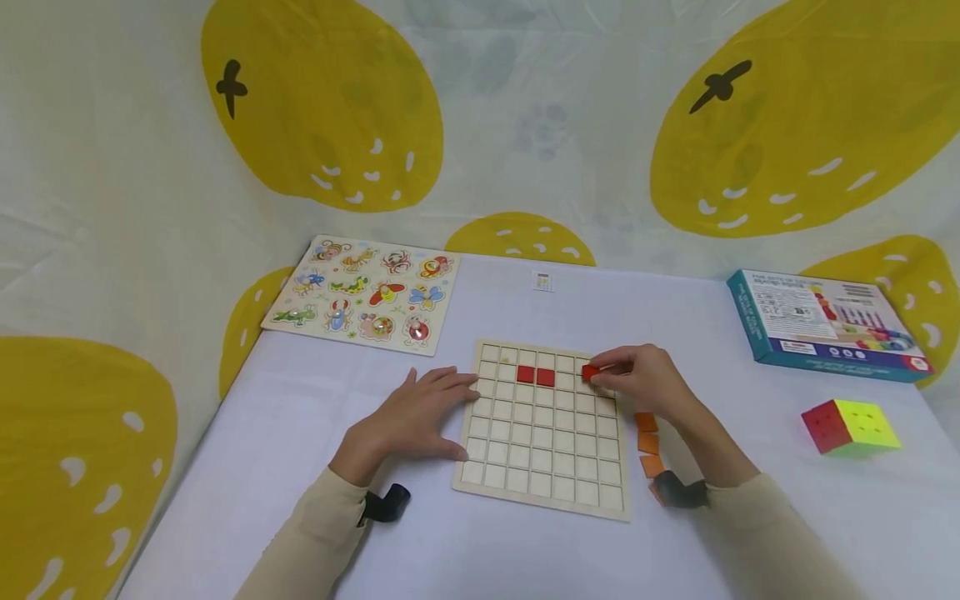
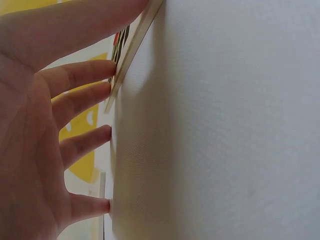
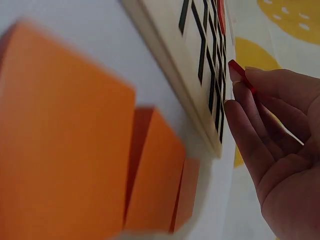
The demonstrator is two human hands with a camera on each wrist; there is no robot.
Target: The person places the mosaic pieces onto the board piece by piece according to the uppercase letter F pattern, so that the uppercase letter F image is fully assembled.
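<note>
A wooden grid board (image 1: 542,490) lies in the middle of the table, with two red square tiles (image 1: 526,374) side by side in its second row. My right hand (image 1: 647,382) pinches another red tile (image 1: 589,373) between thumb and fingers over the board's upper right. In the right wrist view the pinched red tile (image 3: 242,76) is tilted, close over the black-lined grid. My left hand (image 1: 416,417) is spread at the board's left edge, thumb and fingertips right at the rim. Its fingers (image 2: 82,102) are straight and apart in the left wrist view, holding nothing.
Several orange tiles (image 1: 648,442) lie in a column right of the board, partly under the right wrist. An insect puzzle board (image 1: 365,293) lies at the back left. At the right are a boxed toy (image 1: 828,325) and a puzzle cube (image 1: 851,427). A small card (image 1: 543,281) lies behind the board.
</note>
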